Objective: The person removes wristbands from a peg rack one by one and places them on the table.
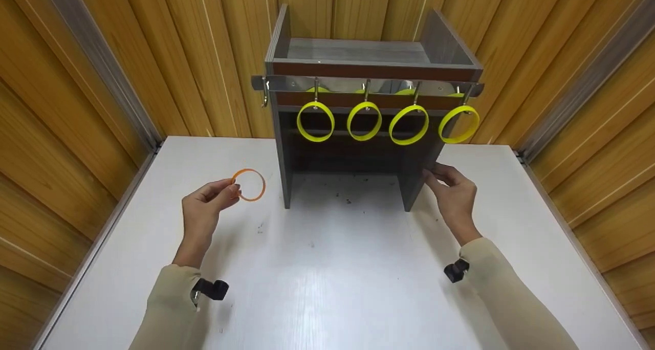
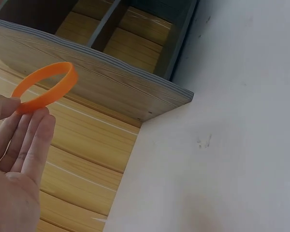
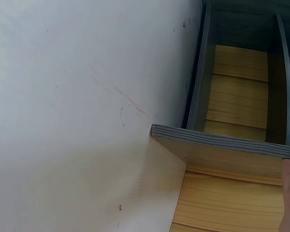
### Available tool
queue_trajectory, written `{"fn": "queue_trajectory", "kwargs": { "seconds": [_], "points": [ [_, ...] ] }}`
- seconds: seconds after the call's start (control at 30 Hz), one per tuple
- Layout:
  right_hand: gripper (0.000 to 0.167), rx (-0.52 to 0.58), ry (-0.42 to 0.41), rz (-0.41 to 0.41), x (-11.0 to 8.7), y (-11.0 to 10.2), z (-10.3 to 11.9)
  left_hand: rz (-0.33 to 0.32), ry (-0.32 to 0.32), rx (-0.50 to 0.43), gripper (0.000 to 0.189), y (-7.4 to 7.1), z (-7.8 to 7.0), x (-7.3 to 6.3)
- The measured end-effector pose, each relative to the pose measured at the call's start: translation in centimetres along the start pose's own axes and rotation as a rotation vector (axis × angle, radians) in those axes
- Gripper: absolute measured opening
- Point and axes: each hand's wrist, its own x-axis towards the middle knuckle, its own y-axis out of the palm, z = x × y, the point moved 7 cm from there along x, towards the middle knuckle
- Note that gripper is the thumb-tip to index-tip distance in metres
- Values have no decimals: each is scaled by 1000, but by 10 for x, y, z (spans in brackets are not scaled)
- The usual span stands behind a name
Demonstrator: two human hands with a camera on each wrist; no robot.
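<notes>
head view: a person's left hand (image 1: pixel 204 206) pinches one orange wristband (image 1: pixel 264 186) by its left side, between thumb and fingers, which hide a short stretch of the loop. to the right of that pinch, apart from it, one grey wood-grain shelf unit (image 1: pixel 282 150) stands on a white table (image 1: pixel 307 268). above and right of the pinch, a metal rail (image 1: pixel 343 85) crosses the unit's front with five hooks (image 1: pixel 367 89); four yellow wristbands (image 1: pixel 460 138) hang from the four farther right. yellow patches at the rail are hard to make out. the right hand (image 1: pixel 455 194) touches the unit's right side panel (image 1: pixel 412 171); some fingertips are hidden, so i cannot tell whether it grips. below the hands, two pale sleeves (image 1: pixel 169 304) run off the bottom edge.

left wrist view: the orange wristband tilts upward from the pinch, thumb above, fingers extended beneath. the hand is cut off at the left; beyond the grip, the unit is cropped at the top.

right wrist view: one digit, too cropped to name, touches the panel near its striped edge; the table spreads to its left.
</notes>
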Motion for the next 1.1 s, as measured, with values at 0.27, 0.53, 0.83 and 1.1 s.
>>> {"fn": "queue_trajectory", "kwargs": {
  "seconds": [0.27,0.53,0.83,1.1],
  "points": [
    [22,-20,16,8,-2,0,3,-4,-53,-14,25,-2,16,0],
    [21,-41,23,-8,-1,1,-2,-3,-117,-10,29,-6,36,-1],
    [22,-20,12,5,-1,1,0,-23,-181,-15,29,-13,55,-3],
    [21,-25,25,0,-4,1,12,4,-239,25,33,-12,66,-1]
  ]
}}
